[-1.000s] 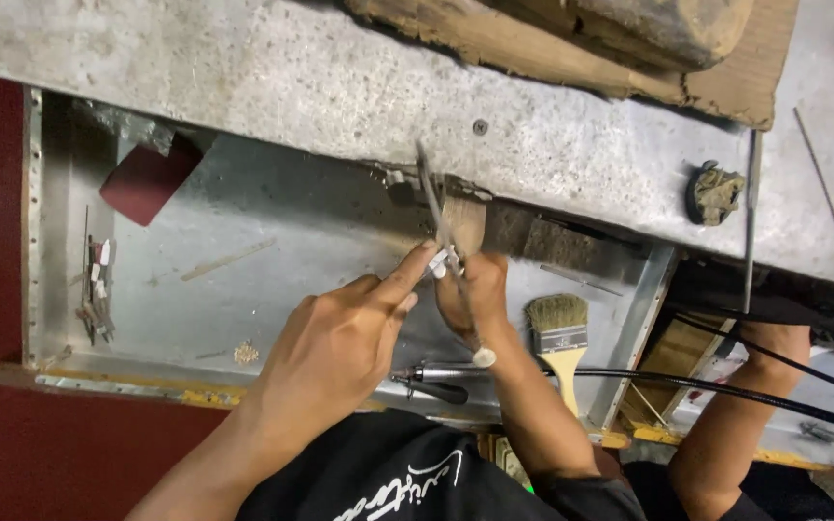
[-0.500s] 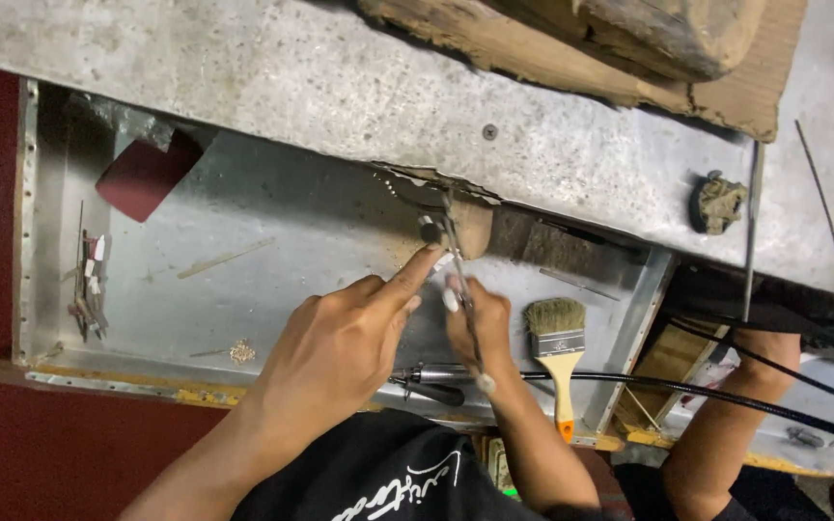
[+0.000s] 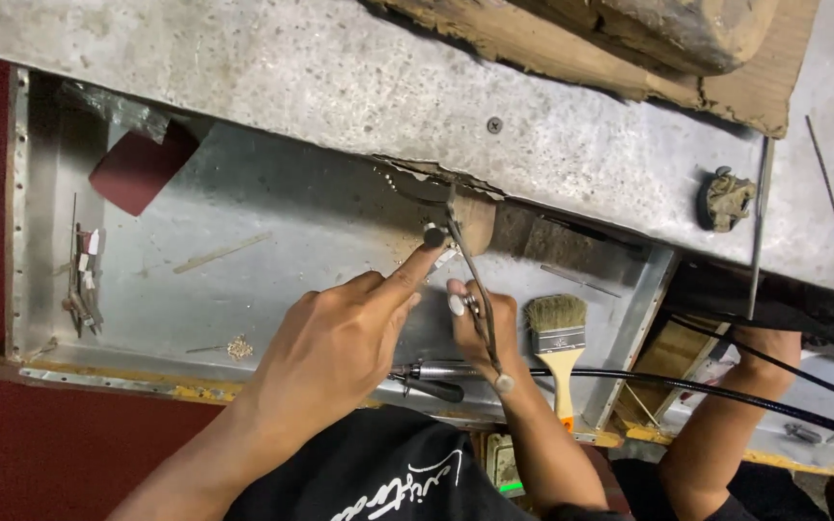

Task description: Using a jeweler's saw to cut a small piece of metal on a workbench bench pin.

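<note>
Near: rotary tool (image 3: 427, 371) and brush (image 3: 557, 333) in tray (image 3: 272, 260). Right hand (image 3: 480, 323) clamped on pliers (image 3: 470, 265); left hand (image 3: 340, 347) extends forefinger, touching small workpiece (image 3: 433, 234) (detail unclear) at wooden peg (image 3: 475, 217). Far: desk (image 3: 340, 87).

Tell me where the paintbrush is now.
In the head view, the paintbrush lies in the metal tray, bristles up, just right of the right hand.

I see a small metalworking workshop: a scuffed grey table (image 3: 272, 77), a sheet-metal tray (image 3: 272, 241) beneath it, a paintbrush (image 3: 558, 338), a cabled rotary handpiece (image 3: 436, 371).
</note>
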